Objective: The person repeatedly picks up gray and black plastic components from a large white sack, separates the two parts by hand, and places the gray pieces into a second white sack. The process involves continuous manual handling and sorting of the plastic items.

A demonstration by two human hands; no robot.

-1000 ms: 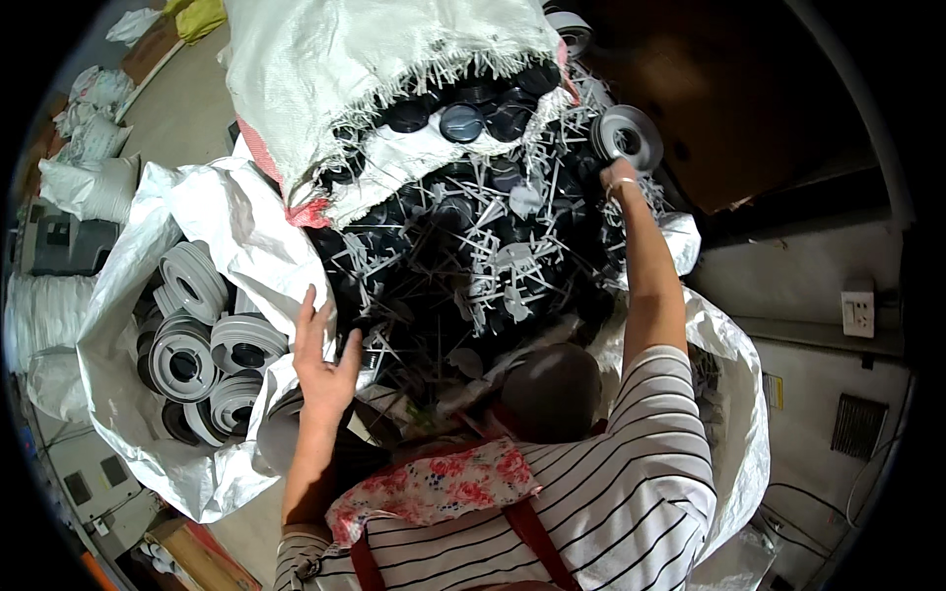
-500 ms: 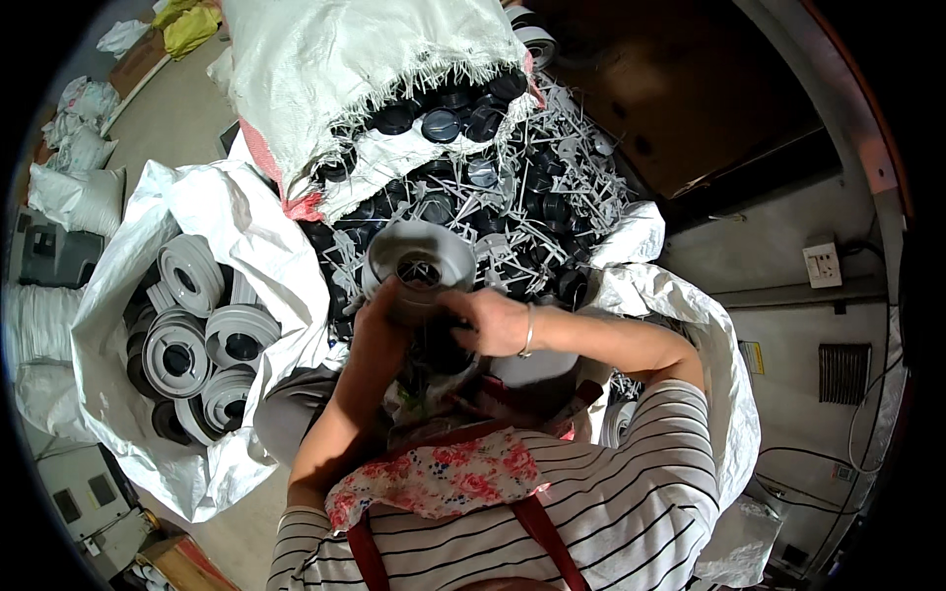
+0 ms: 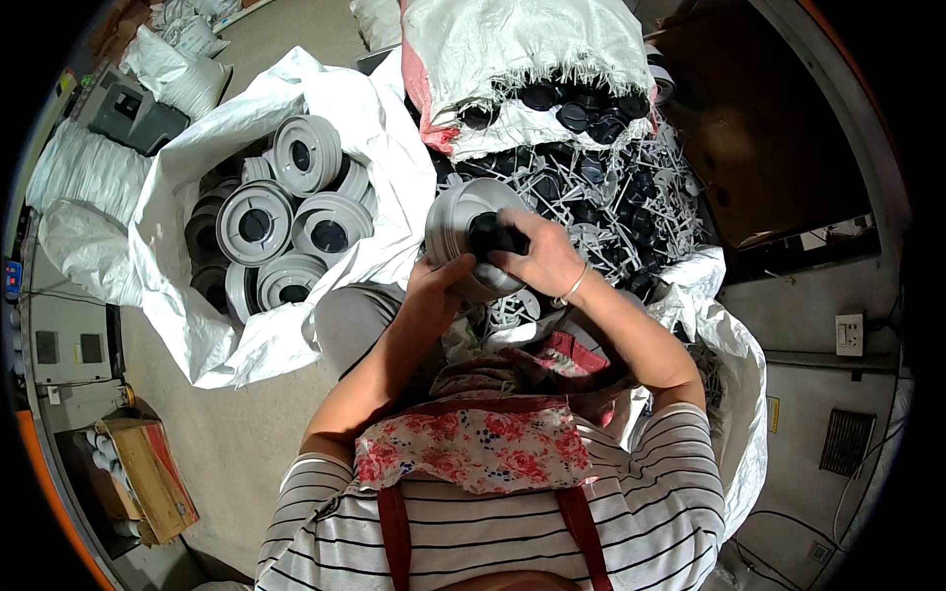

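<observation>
A grey ringed plastic part (image 3: 445, 229), round and hollow like a housing, is tilted up in front of me. My left hand (image 3: 439, 286) is closed on its lower left side, the thumb over the rim. A round black plastic cap (image 3: 486, 234) sits at the part's middle. The fingers of my right hand (image 3: 548, 258) are closed on that cap; whether it is seated in the part cannot be made out. Just beyond lies a heap of black caps and thin grey plastic pieces (image 3: 562, 187).
At the left stands an open white sack (image 3: 394, 148) of grey ringed parts (image 3: 254, 225) with black centres. A tipped woven sack (image 3: 532, 39) spills black caps at the back. Another white sack (image 3: 744, 394) is beside my right arm. A cardboard box (image 3: 148, 478) stands lower left.
The view has swung left. The grey part has tipped from facing up to facing right, and my right hand has come from beneath it to its face with the black cap.
</observation>
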